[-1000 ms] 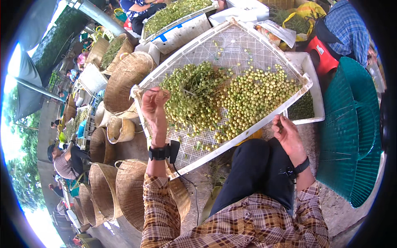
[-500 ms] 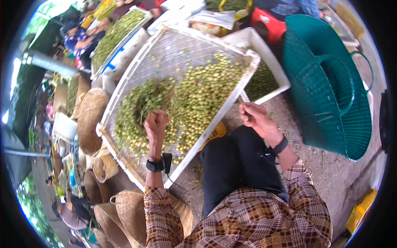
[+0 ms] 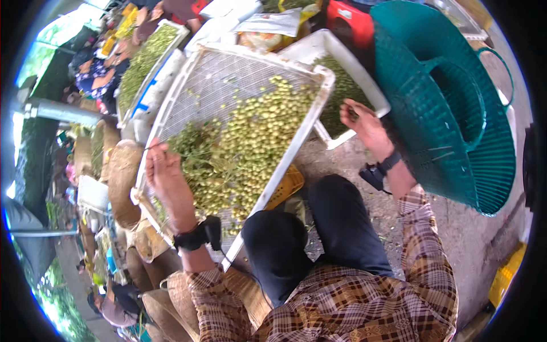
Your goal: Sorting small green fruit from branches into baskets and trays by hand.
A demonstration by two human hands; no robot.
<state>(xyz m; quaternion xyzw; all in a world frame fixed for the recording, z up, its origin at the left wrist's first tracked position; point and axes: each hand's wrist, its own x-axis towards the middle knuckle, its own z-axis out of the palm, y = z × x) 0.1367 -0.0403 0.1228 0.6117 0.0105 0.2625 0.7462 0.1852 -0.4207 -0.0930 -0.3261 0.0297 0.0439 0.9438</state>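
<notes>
A white-framed mesh tray [image 3: 231,65] slopes in front of me. Small round yellow-green fruits [image 3: 259,134] lie heaped on it, with thin green stems [image 3: 199,151] among them on the left. Near the tray's left side is my left hand [image 3: 169,179], its fingers pinched together on what looks like a thin dark stem [image 3: 152,147]. My right hand [image 3: 367,130] hovers by the near edge of a white box [image 3: 379,94] filled with fine green stalks [image 3: 342,88]. Its fingers are apart, and I see nothing held in them.
A big teal woven basket [image 3: 410,108] stands at the right. Under the tray sits a yellow crate [image 3: 286,185]. Woven baskets [image 3: 126,182] line the left, and another white box [image 3: 156,85] of green produce is at the far left. Other people [image 3: 94,74] sit beyond.
My left hand has moved left from the middle of the heap to the tray's left side. My right hand has risen toward the white box, and its fingers have spread.
</notes>
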